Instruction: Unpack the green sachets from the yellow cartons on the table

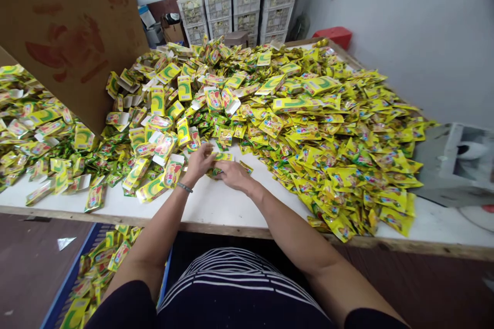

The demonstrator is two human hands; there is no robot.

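Both my hands are together over the white table near its front edge. A small yellow-and-green box [224, 156] lies between them, partly covered by fingers. My left hand [198, 163], with a bracelet at the wrist, is closed at the box's left end. My right hand [234, 175] wraps its fingers around the near side of the box. Under and beside the hands lie a few shiny packets [246, 167]. To the left is a heap of small printed boxes [158, 100], several with flaps up. A large heap of yellow packets [332, 139] spreads to the right.
A big cardboard carton [73, 20] stands on the left of the table [227, 211]. Below the front edge sits a blue crate [67, 282] with filled boxes. Stacked white crates [247, 0] stand behind. A grey machine [455, 164] is at the right.
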